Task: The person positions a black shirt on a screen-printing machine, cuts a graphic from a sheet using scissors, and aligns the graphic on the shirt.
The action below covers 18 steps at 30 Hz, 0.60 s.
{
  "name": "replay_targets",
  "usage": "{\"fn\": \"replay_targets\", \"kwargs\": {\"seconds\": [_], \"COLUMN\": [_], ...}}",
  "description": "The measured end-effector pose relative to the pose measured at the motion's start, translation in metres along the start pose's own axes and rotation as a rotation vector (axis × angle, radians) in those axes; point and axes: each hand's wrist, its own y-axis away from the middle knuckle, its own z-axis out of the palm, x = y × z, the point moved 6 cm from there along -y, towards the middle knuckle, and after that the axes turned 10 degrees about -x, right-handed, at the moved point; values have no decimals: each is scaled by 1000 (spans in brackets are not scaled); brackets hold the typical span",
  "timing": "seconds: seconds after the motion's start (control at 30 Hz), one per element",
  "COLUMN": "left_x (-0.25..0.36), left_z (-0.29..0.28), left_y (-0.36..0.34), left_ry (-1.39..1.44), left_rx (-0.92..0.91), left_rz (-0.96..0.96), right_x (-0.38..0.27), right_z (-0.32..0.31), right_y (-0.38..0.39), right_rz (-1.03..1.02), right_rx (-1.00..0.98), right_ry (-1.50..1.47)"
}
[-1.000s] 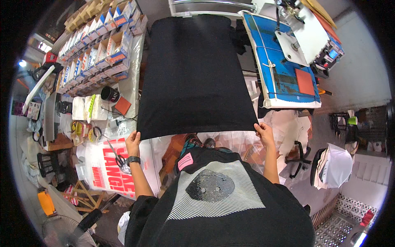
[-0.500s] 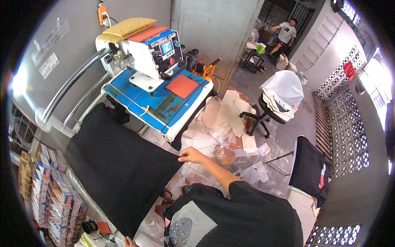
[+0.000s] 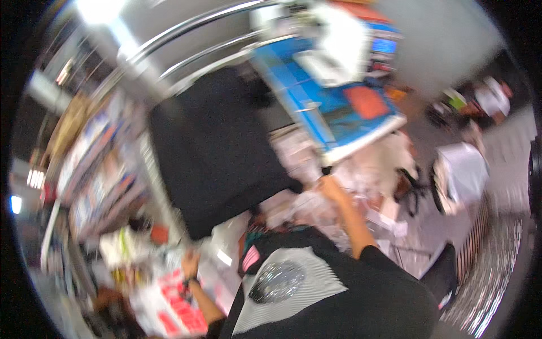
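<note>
A black cloth (image 3: 220, 152), apparently a shirt, lies spread between the stacked boxes and a heat press with a blue pad (image 3: 288, 85). My right hand (image 3: 333, 186) is beside the cloth's right corner, with a small gap visible between them. Below the cloth's lower left corner is my left hand (image 3: 191, 263), over pale sheets with red print (image 3: 180, 311), apparently apart from the cloth. Motion blur hides what the fingers of both hands are doing.
Stacked boxes (image 3: 96, 164) line the left side. Metal rails (image 3: 186, 39) run behind the cloth. A chair piled with pale material (image 3: 457, 175) stands at the right over a sheet-strewn floor (image 3: 384, 209). Another person (image 3: 491, 99) is seated far back by a doorway.
The view has swung back leftward from half a second ago. Both hands, earlier pinching the cloth's lower corners, now appear slightly away from those corners, which seem released.
</note>
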Motion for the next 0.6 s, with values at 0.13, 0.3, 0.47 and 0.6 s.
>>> {"fn": "replay_targets", "kwargs": {"seconds": [0.13,0.3,0.47,0.6], "left_x": [167,242,298,186], "left_z": [-31,-55,-50,-72], "left_y": [-56,-175,-273,-372], "left_ry": [265,619,985,628], "left_rx": [184,74,-122,199], "left_rz": [325,68,144,601], "right_x": [-101,-133,-168,-156], "right_z": [-61,-83,-72,-76], "right_y": [-54,-221,-318,-370], "right_rz": [-140,29,106,-38], "right_rx": [349,263,-104,-97], "right_ry": [48,-235,-1025,-1237]}}
